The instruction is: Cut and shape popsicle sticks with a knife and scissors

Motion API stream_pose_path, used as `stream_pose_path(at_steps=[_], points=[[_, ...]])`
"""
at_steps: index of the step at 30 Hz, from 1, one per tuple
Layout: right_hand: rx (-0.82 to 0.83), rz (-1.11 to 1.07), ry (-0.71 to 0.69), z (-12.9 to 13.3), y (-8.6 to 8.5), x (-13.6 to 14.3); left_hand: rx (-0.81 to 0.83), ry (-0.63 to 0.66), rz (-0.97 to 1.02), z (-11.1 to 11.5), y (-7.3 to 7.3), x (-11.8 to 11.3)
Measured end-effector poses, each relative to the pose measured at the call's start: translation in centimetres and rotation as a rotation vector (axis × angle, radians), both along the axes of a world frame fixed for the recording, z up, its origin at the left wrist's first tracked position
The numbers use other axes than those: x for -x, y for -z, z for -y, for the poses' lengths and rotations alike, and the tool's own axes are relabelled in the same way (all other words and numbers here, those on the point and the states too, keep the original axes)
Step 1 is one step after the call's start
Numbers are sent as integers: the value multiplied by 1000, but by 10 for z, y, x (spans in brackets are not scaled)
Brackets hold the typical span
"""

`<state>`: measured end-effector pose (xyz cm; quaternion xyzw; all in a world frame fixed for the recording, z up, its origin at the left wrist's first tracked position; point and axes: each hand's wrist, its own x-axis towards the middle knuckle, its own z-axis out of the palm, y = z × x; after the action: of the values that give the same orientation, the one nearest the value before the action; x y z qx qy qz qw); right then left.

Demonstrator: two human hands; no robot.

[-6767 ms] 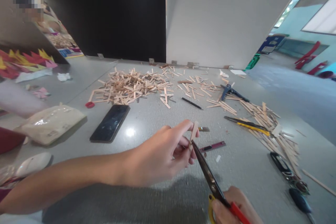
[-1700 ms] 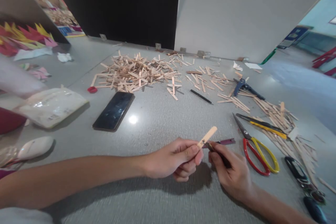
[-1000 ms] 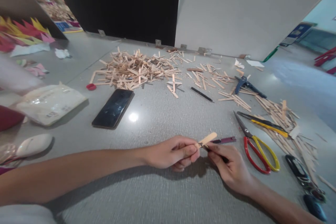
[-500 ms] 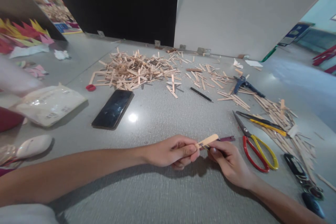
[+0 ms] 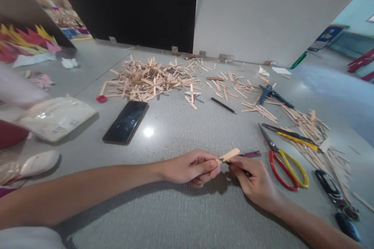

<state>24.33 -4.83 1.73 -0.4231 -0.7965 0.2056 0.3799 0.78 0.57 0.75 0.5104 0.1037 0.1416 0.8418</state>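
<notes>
A pale wooden craft stick (image 5: 230,155) with a dark mark near its middle is pinched in my left hand (image 5: 194,169). Its rounded free end points up and to the right. My right hand (image 5: 255,181) is closed around a slim dark tool (image 5: 226,162), whose tip meets the stick by the dark mark; the fingers hide most of it, so its kind does not show. Just behind the right fingers is a flat purple piece (image 5: 251,154). Red-and-yellow-handled scissors (image 5: 288,167) lie to the right of that hand.
A heap of craft sticks (image 5: 154,78) lies at the back, with more scattered rightward. Nearby are a phone (image 5: 126,121), black pen (image 5: 223,105), blue pliers-like tool (image 5: 274,95), yellow-black cutter (image 5: 292,137), keys with fob (image 5: 336,190), plastic packet (image 5: 60,118) and white mouse (image 5: 39,162). Upright panels (image 5: 263,15) stand behind.
The stick has shifted slightly left in my left hand's grip. My right hand has turned a little, and a dark end of the tool now shows beneath its fingers.
</notes>
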Motion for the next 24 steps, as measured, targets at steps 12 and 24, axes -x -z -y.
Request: stream_pose_path(at_steps=[12,24], points=[[182,5,-166,-10,-11,-7,-35,91,5,-3,-6,3],[406,-95,-223,-14,-11,-5,-19,52,36,-1,3,0]])
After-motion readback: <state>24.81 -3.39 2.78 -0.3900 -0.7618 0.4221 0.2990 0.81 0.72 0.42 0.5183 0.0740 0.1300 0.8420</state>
